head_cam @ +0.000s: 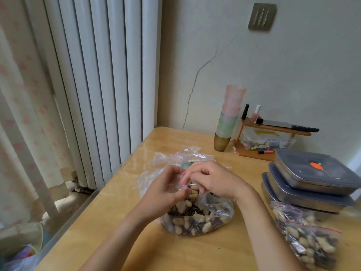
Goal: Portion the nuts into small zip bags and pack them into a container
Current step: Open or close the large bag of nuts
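Filled zip bags are lying at the table's near right edge, touching the stacked containers. Left hand and right hand are both pinching a small zip bag (mouth edge, fingers curled) above the big bag of nuts at table centre.

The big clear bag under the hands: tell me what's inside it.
The big clear bag holds peanuts in their shells mixed with dark striped seeds. Both hands hide its mouth, and anything buried below the top layer cannot be seen.
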Available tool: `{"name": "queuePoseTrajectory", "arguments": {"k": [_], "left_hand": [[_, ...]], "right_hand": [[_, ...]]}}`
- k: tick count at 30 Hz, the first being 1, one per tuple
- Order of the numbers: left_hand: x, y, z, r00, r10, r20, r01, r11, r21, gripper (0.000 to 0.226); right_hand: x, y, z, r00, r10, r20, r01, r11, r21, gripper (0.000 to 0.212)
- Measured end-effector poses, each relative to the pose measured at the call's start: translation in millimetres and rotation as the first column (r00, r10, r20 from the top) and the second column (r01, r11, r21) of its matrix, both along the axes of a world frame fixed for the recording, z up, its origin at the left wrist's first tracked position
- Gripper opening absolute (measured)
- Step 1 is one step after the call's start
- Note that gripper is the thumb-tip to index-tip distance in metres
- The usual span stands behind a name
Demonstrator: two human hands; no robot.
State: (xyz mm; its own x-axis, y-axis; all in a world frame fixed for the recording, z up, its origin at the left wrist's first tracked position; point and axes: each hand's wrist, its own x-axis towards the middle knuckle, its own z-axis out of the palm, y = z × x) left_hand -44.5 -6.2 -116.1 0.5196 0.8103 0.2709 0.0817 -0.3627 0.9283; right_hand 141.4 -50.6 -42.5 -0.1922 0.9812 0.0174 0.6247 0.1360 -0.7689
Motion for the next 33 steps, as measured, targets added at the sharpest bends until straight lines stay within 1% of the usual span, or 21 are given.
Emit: {"name": "queuePoseTrajectory", "arguments": {"k": [1,3,4,6,7,9,12,14,15,18,21,23,25,27,29,30,31,32,33], "left_hand": [[2,-1,-1,0.999,0.045,-0.020,-0.043,0.996,0.072,0.037],[6,-1,-5,0.993,0.111,-0.030,-0.104,0.976,0.190,0.037],[8,-1,-5,0.991,0.134,-0.024,-0.126,0.966,0.227,0.037],[10,-1,-8,0.983,0.185,-0.013,-0.176,0.952,0.250,0.039],[10,-1,-10,0.976,0.217,-0.016,-0.205,0.942,0.268,0.040],[11,1,-15,0.963,0.268,-0.041,-0.242,0.918,0.313,0.045],[11,2,-18,0.943,0.330,-0.042,-0.299,0.897,0.326,0.049],[11,3,-17,0.935,0.353,-0.041,-0.321,0.888,0.329,0.046],[11,3,-17,0.933,0.357,-0.048,-0.323,0.887,0.329,0.045],[11,4,-19,0.933,0.355,-0.064,-0.318,0.893,0.317,0.043],[11,7,-21,0.923,0.376,-0.074,-0.337,0.888,0.313,0.039],[10,10,-24,0.897,0.426,-0.118,-0.360,0.860,0.361,0.040],[7,11,-25,0.874,0.455,-0.171,-0.349,0.833,0.430,0.044],[5,11,-25,0.851,0.468,-0.238,-0.309,0.813,0.494,0.052],[5,9,-24,0.796,0.514,-0.319,-0.256,0.765,0.591,0.078],[6,8,-24,0.780,0.533,-0.328,-0.235,0.735,0.636,0.089],[8,7,-23,0.771,0.544,-0.330,-0.216,0.711,0.669,0.094],[9,6,-23,0.766,0.549,-0.335,-0.202,0.700,0.685,0.093],[10,5,-24,0.765,0.550,-0.337,-0.194,0.694,0.693,0.087]], "right_hand": [[-1,1,-1,0.998,-0.037,0.052,0.037,0.999,0.001,0.030],[-2,3,-3,0.986,-0.111,0.123,0.108,0.994,0.025,0.035],[-3,4,-4,0.982,-0.138,0.132,0.134,0.990,0.042,0.035],[-5,6,-8,0.979,-0.165,0.121,0.160,0.986,0.054,0.027],[-6,7,-9,0.982,-0.165,0.093,0.161,0.986,0.045,0.019],[-9,8,-11,0.986,-0.167,-0.019,0.167,0.986,0.008,0.007],[-9,8,-11,0.942,-0.229,-0.246,0.220,0.973,-0.062,0.008],[-9,9,-10,0.902,-0.256,-0.348,0.244,0.967,-0.078,0.007],[-8,9,-10,0.894,-0.252,-0.370,0.242,0.967,-0.074,0.007],[-6,10,-13,0.913,-0.217,-0.346,0.199,0.976,-0.089,0.018],[-4,10,-18,0.937,-0.213,-0.276,0.177,0.973,-0.150,0.020],[-2,12,-21,0.934,-0.239,-0.266,0.201,0.966,-0.162,0.020],[0,14,-23,0.928,-0.257,-0.270,0.222,0.963,-0.153,0.021],[0,15,-23,0.924,-0.263,-0.276,0.230,0.962,-0.149,0.023],[-3,15,-23,0.922,-0.275,-0.271,0.234,0.957,-0.173,0.025],[-5,14,-23,0.925,-0.281,-0.255,0.238,0.953,-0.185,0.023],[-7,14,-23,0.930,-0.285,-0.234,0.243,0.951,-0.193,0.020],[-9,14,-23,0.934,-0.286,-0.214,0.245,0.949,-0.198,0.018],[-11,13,-22,0.938,-0.281,-0.202,0.241,0.949,-0.202,0.016]]}}
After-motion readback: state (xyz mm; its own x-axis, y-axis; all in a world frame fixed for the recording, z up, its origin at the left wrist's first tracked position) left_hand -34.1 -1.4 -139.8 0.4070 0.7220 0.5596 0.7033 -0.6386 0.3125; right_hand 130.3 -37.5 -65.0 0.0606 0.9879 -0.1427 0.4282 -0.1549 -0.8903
